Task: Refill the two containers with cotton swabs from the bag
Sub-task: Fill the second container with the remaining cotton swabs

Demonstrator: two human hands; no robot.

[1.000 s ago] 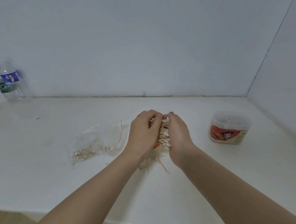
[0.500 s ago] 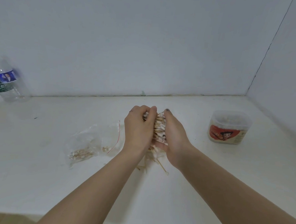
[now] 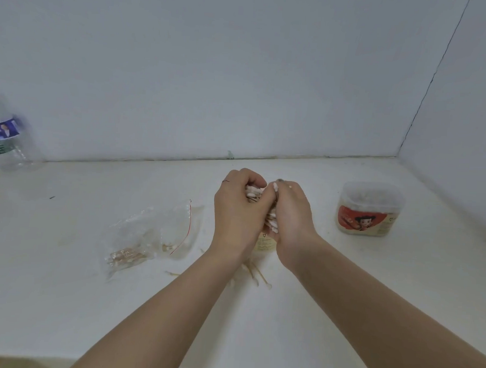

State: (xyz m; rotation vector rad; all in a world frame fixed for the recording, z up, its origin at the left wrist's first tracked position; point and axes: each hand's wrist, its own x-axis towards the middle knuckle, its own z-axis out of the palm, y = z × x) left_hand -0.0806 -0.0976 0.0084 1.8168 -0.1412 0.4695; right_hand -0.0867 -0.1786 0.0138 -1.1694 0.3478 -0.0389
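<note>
We see the left hand (image 3: 236,211) and right hand (image 3: 290,217) pressed together at the table's (image 3: 61,301) middle, both clenched round one bundle of cotton swabs (image 3: 270,222). Under them a container (image 3: 265,244) peeks out, mostly hidden. Loose swabs (image 3: 255,274) lie just nearer. The clear bag (image 3: 149,235), a few swabs inside, rests left; the second container (image 3: 369,208) stands right. A water bottle (image 3: 4,140) sits far left.

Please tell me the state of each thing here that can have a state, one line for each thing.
Left hand: grips swab bundle.
Right hand: grips same bundle.
Bundle of wooden cotton swabs: held over a mostly hidden container.
Clear plastic bag: lying flat, few swabs inside.
Red-labelled clear tub: upright, swabs inside.
Loose swabs: scattered on counter.
</note>
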